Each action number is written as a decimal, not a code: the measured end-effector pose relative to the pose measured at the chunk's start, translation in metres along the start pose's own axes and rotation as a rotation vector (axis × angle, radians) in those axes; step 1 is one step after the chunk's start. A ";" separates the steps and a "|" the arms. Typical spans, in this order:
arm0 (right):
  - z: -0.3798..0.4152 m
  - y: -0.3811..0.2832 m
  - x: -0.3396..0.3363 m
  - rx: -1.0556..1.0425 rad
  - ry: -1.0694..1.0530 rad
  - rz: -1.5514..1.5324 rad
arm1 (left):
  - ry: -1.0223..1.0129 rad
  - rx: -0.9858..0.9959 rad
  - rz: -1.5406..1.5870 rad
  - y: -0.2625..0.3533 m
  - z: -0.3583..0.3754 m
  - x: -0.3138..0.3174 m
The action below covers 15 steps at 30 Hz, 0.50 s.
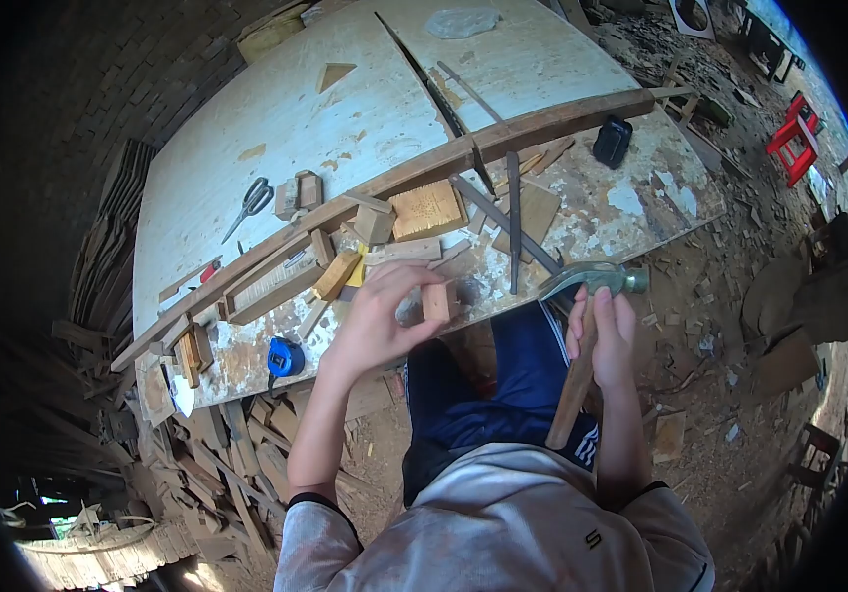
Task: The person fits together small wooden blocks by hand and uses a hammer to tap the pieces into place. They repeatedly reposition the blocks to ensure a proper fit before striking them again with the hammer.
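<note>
Near the table's front edge, my left hand (385, 314) pinches a small wooden block (439, 302) between thumb and fingers. My right hand (604, 331) is closed around a claw hammer (574, 387), gripping its wooden handle close below the metal head, which sits past the table edge with the handle slanting down toward my lap. Just beyond my left hand lie a strip of wood (402, 252), a yellowish wood piece (336, 274) and a rough wooden board (428, 209). Two dark files (514, 222) rest between my hands, farther back.
A long wooden beam (394, 176) crosses the worn table (631, 202). Scissors (251, 207), a blue tape measure (286, 357) and a black case (613, 141) lie on it. Scrap wood (236, 474) is piled on the floor at left; a red stool (794, 141) stands far right.
</note>
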State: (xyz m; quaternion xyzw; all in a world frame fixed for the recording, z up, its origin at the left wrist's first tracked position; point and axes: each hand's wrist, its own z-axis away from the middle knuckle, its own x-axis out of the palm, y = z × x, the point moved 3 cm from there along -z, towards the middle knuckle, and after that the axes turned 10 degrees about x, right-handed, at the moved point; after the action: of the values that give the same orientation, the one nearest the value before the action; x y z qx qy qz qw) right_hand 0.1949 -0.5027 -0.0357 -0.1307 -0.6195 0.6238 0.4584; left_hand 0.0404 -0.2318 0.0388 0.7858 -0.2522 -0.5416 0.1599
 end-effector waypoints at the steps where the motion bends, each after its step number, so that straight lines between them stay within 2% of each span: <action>1: 0.002 0.001 0.006 -0.001 -0.034 0.039 | -0.013 0.011 0.034 0.008 0.000 -0.001; 4: 0.007 0.005 0.017 0.009 -0.155 0.130 | -0.002 0.022 0.105 0.026 0.003 -0.002; 8: 0.011 0.020 0.019 -0.098 -0.301 0.338 | -0.040 0.061 0.072 0.041 0.005 -0.002; 15: 0.018 0.019 0.027 -0.236 -0.339 0.465 | -0.115 0.120 0.023 0.056 0.008 -0.002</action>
State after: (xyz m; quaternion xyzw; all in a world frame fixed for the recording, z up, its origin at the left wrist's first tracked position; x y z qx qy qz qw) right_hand 0.1591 -0.4907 -0.0385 -0.2153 -0.7087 0.6486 0.1752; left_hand 0.0201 -0.2769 0.0666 0.7586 -0.3017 -0.5680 0.1040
